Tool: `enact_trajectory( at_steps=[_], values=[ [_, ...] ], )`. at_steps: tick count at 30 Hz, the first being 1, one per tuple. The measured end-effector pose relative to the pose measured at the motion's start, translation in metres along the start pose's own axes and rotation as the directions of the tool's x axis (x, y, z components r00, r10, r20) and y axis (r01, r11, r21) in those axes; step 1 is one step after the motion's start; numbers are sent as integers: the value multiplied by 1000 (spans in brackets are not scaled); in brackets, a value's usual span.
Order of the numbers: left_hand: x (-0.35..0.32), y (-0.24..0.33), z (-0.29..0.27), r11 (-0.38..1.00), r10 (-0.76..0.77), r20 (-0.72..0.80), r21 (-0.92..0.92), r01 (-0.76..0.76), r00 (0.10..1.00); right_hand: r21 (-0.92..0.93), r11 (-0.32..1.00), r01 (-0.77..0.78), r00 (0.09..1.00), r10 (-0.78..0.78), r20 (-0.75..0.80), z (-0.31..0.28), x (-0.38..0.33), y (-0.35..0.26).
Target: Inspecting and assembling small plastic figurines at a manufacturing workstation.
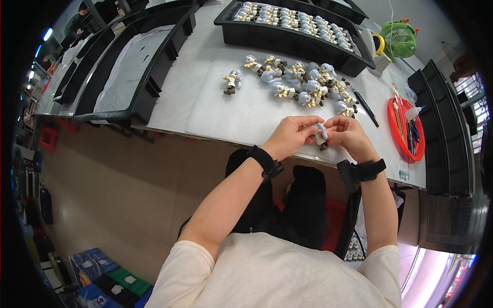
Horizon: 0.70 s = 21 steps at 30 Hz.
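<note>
Close to the table's front edge, my left hand (294,134) and my right hand (350,136) pinch one small figurine (321,136) between their fingertips. It has pale blue-grey hair, a white body with a touch of red, and dark feet pointing down. My fingers hide part of it. Just beyond my hands lies a loose pile of similar figurines (308,87) with pale hair and gold trim. A single figurine (232,82) lies apart to the left of the pile. A black pen-like tool (365,108) rests to the right of the pile.
A black tray (292,40) filled with rows of figurines stands at the back. Black trays (154,77) lined with white sheet occupy the left. On the right are a red basket (391,123) of brushes and a small bottle, a green fan (399,40), and upright black trays (441,128).
</note>
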<state>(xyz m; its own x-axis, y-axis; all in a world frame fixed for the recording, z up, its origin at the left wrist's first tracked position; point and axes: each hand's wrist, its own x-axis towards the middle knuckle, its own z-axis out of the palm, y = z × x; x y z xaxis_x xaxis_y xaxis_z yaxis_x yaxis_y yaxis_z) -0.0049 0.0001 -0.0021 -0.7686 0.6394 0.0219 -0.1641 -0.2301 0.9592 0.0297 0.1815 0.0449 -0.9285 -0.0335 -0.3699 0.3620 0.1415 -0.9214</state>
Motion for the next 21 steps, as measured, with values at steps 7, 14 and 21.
enact_trajectory(
  at_steps=[7, 14, 21],
  values=[
    [-1, -1, -1, 999, -10, 12, -38, 11, 1000, -40, 999, 21, 990, -15, 141, -9, 9, -3],
    [-1, 0, -1, 999, -20, 25, -35, 21, 999, -60, 995, 74, 965, -57, 254, -11, 12, -6],
    [-1, 2, 2, 1000, -16, 7, 6, 16, 1000, -133, 977, 168, 971, -141, 194, -2, 8, -8]
  ],
)
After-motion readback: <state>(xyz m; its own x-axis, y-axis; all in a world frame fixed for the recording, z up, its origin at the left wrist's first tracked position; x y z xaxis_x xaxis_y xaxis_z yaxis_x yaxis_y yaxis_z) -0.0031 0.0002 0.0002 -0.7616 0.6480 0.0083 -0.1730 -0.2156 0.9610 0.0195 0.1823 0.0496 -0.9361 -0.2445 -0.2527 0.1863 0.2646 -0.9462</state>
